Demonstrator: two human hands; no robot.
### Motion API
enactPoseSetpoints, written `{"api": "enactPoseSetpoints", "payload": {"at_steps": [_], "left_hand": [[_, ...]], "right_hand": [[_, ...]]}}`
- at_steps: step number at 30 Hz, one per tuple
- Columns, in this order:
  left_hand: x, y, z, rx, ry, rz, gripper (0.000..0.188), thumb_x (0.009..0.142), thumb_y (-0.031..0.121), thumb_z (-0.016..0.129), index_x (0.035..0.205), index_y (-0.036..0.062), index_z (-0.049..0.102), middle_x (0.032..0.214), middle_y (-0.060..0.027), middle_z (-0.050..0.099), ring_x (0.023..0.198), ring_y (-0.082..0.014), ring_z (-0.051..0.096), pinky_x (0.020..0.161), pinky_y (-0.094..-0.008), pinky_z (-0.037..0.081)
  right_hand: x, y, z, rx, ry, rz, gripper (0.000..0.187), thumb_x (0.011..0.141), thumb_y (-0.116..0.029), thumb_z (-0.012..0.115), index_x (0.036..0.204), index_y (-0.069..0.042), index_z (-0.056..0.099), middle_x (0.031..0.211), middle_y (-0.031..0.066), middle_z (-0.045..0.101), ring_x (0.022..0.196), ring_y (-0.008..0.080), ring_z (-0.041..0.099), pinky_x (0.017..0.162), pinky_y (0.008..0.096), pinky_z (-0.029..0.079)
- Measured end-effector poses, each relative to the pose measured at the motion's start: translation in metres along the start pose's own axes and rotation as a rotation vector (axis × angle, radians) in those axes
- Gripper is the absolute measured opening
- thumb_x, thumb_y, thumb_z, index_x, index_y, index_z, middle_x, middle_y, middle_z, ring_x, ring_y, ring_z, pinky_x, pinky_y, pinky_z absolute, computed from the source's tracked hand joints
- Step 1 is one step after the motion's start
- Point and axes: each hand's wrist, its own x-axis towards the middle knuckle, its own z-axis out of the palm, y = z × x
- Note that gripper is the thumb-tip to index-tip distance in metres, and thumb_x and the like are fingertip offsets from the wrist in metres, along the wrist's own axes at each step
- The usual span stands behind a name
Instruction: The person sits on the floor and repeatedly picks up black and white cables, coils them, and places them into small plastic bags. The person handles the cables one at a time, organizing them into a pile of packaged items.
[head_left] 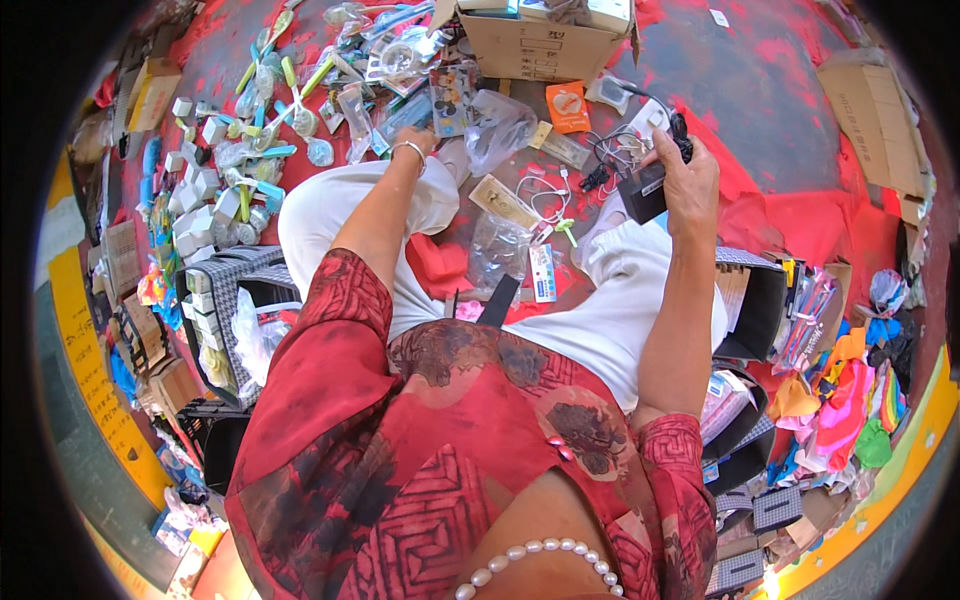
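My right hand (pixel 690 180) is closed around a black power adapter (pixel 643 190) and its bundled black cord (pixel 681 136). Left of the adapter, a tangle of white and black cables (pixel 610 158) lies on the ground, close to a white plug block (pixel 648 118). My left hand (pixel 415 142), with a bracelet at the wrist, reaches down beside a clear bluish plastic package (pixel 408 113). Its fingers are too small and partly hidden to make out. Right of it are a dark picture-printed package (pixel 453 100) and a crumpled clear plastic bag (pixel 500 128).
Between my legs lie a clear plastic wrapper (pixel 498 250), a white cable (pixel 543 195) and a small white card (pixel 543 272). An orange packet (pixel 568 107) sits below a cardboard box (pixel 540 50). Green-handled brushes (pixel 300 110) and several white boxes (pixel 195 195) crowd the left; checkered bins (pixel 225 300) flank me.
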Motion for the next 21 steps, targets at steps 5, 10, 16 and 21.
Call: {"api": "enactPoseSetpoints", "payload": {"at_steps": [5,10,16,21], "left_hand": [[0.004,0.007,0.075,-0.058,0.012,-0.107,0.06,0.066,0.048,0.07,0.103,0.002,0.059,0.096,-0.0132,0.062,0.083,-0.0319,0.06,0.073,-0.0388,0.048],[-0.013,0.031,0.071,0.256,0.28,0.156,0.036,0.069,0.025,0.062,0.091,-0.0044,0.061,0.095,-0.0271,0.059,0.094,-0.0408,0.055,0.081,-0.0423,0.044],[-0.047,0.078,0.047,-0.546,-0.164,0.474,0.015,0.081,0.016,0.057,0.085,0.002,0.056,0.072,-0.0077,0.059,0.068,-0.0173,0.056,0.059,-0.028,0.045],[-0.112,0.135,0.025,-0.641,-0.374,0.568,0.013,0.086,0.016,0.053,0.083,0.0041,0.056,0.061,-0.0004,0.051,0.056,-0.0084,0.049,0.05,-0.0228,0.04]], "right_hand": [[0.01,-0.005,0.011,-0.095,-0.078,-0.022,0.034,0.079,-0.029,0.061,0.082,0.005,0.056,0.06,0.0044,0.058,0.051,0.0082,0.051,0.049,0.024,0.041],[0.019,-0.007,0.009,-0.044,-0.053,0.029,0.036,0.079,-0.032,0.06,0.076,0.004,0.057,0.058,0.0044,0.058,0.051,0.0088,0.05,0.049,0.0245,0.041],[0.019,-0.005,0.011,0.219,-0.114,0.115,0.026,0.083,-0.028,0.059,0.086,-0.002,0.054,0.061,0.0031,0.056,0.049,0.0071,0.05,0.047,0.0198,0.041],[0.021,-0.005,0.017,0.47,-0.108,0.116,0.027,0.081,-0.028,0.061,0.081,-0.002,0.055,0.062,0.005,0.058,0.052,0.0093,0.052,0.051,0.0226,0.043]]}}
